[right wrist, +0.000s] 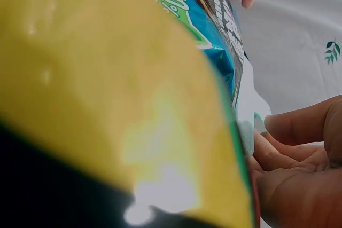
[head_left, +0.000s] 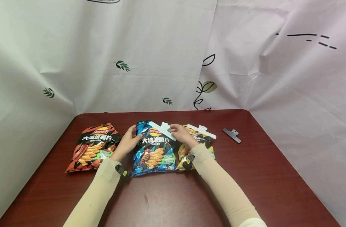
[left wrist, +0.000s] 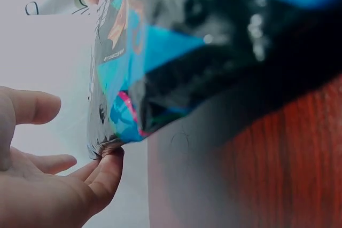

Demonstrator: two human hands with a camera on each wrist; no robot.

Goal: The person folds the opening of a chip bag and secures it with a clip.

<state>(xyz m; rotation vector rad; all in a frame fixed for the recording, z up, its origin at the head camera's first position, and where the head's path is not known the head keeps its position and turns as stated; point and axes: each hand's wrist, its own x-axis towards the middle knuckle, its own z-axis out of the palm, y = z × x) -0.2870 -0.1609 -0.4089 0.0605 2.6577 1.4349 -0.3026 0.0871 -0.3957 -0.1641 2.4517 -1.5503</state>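
A blue bag of chips (head_left: 154, 154) stands mid-table, its top right corner crossed at a slant by a white bag clip (head_left: 162, 130). My right hand (head_left: 182, 135) holds this clip at its lever and right end. In the right wrist view, the thumb (right wrist: 299, 126) meets the lever; the other fingertips are partly hidden behind the clip. My left hand (head_left: 127, 143) is at the bag's upper left edge. The left wrist view shows its fingertips (left wrist: 109, 172) touching the bag's edge, with the thumb apart from it.
A red bag of chips (head_left: 94, 148) lies at left. Partly behind my right arm is a yellow bag of chips (head_left: 187, 157), with another white clip (head_left: 201, 131) across its top. Farther right, a grey clip (head_left: 231, 135) lies on the dark red table (head_left: 263, 189). Pale cloth hangs behind.
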